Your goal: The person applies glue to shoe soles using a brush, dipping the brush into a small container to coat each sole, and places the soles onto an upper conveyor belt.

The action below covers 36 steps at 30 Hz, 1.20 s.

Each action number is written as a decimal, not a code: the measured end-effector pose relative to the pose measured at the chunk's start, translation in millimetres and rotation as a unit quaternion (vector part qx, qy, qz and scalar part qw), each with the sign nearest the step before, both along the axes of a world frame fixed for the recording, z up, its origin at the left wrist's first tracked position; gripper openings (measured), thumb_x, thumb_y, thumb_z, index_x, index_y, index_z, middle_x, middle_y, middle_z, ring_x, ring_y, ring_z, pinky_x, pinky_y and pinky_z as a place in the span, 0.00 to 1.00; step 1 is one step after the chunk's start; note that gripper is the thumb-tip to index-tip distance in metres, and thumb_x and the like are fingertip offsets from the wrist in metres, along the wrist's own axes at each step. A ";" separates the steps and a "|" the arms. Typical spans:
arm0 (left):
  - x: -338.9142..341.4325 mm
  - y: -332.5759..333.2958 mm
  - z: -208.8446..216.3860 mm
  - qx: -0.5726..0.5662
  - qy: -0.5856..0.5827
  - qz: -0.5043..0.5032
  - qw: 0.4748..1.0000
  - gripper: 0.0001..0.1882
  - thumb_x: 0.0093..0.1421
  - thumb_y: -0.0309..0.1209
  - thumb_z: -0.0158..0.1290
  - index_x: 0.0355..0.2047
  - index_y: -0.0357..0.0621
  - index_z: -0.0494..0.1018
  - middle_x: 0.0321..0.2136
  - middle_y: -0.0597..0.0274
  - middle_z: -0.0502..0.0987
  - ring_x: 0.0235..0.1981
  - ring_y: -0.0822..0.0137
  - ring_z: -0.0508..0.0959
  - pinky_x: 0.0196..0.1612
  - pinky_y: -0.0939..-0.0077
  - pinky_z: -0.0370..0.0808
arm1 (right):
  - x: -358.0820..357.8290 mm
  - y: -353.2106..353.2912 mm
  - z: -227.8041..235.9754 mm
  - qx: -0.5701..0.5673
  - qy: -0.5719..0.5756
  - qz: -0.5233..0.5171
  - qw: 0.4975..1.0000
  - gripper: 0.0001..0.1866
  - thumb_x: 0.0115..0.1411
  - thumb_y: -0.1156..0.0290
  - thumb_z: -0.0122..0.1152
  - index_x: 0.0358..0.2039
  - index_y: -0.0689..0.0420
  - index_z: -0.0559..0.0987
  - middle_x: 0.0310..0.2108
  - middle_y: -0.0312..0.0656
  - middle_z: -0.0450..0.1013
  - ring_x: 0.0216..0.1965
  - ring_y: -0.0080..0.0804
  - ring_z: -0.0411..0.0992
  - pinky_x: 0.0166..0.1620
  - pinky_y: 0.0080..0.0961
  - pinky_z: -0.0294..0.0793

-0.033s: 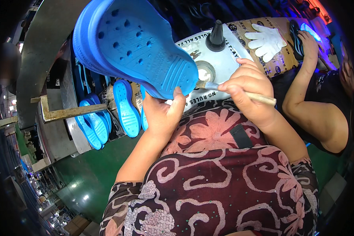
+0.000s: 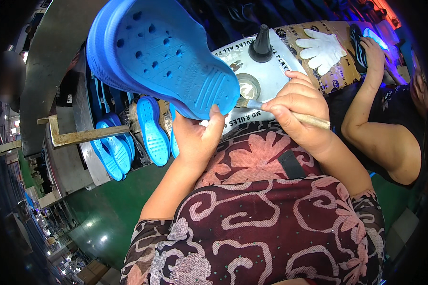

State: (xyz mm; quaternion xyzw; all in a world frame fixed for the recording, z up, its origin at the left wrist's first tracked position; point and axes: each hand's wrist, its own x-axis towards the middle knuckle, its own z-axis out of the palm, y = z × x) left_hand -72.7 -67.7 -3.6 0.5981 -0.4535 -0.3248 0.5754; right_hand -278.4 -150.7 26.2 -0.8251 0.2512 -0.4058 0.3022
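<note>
Desk [image 2: 354,79], covered with brown board [image 2: 337,84] and a white sheet [image 2: 281,54]. Set on the sheet, left of the right hand [image 2: 302,111]: round dish [image 2: 256,85]; farther off, black cone [image 2: 261,48]. Laid on the board, beyond that hand: white glove [image 2: 323,51].

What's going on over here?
A person in a dark floral top holds a blue perforated shoe sole in the left grip and a wooden-handled bristle brush in the right grip. The bristles are beside the sole's end; contact is unclear. Beyond the brush, a black cone-shaped container stands on a white sheet, and a white fabric glove lies on brown cardboard.
</note>
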 end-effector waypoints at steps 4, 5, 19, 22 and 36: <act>-0.9 -1.4 -3.1 -0.012 0.003 0.011 1.000 0.18 0.51 0.20 0.52 0.43 0.31 0.64 0.35 0.54 0.75 0.35 0.68 0.76 0.42 0.75 0.71 | -4.0 0.9 -0.4 -0.014 0.010 -0.013 1.000 0.07 0.53 0.66 0.61 0.23 0.54 0.80 0.19 0.33 0.73 0.25 0.29 0.71 0.50 0.36 0.63; -1.2 -1.0 -3.5 -0.009 -0.007 0.017 1.000 0.18 0.50 0.20 0.52 0.43 0.32 0.65 0.35 0.54 0.75 0.35 0.68 0.76 0.41 0.75 0.72 | -4.9 0.6 -1.6 -0.012 -0.008 -0.019 1.000 0.07 0.53 0.66 0.62 0.23 0.54 0.80 0.19 0.33 0.73 0.25 0.28 0.71 0.50 0.36 0.63; -4.3 -13.1 -5.5 -0.145 -0.097 0.035 0.984 0.13 0.46 0.17 0.53 0.35 0.33 0.70 0.29 0.57 0.76 0.30 0.69 0.76 0.36 0.77 0.72 | 1.2 3.8 3.2 -0.036 0.000 -0.034 0.999 0.05 0.51 0.68 0.63 0.22 0.53 0.80 0.19 0.33 0.73 0.24 0.29 0.70 0.50 0.36 0.62; -5.0 -12.6 -5.3 -0.152 -0.094 0.034 0.983 0.14 0.47 0.17 0.53 0.36 0.33 0.69 0.30 0.57 0.75 0.30 0.69 0.76 0.37 0.77 0.72 | 5.0 7.9 7.0 -0.048 0.024 -0.020 0.998 0.06 0.53 0.68 0.61 0.22 0.55 0.80 0.19 0.34 0.73 0.24 0.29 0.70 0.49 0.36 0.63; -4.9 -4.5 1.8 -0.081 -0.015 0.032 0.996 0.17 0.49 0.18 0.52 0.41 0.33 0.65 0.33 0.57 0.74 0.33 0.69 0.76 0.39 0.78 0.72 | -7.4 4.9 7.2 -0.040 0.003 -0.072 0.997 0.08 0.55 0.70 0.57 0.22 0.56 0.79 0.20 0.35 0.72 0.24 0.30 0.69 0.49 0.36 0.63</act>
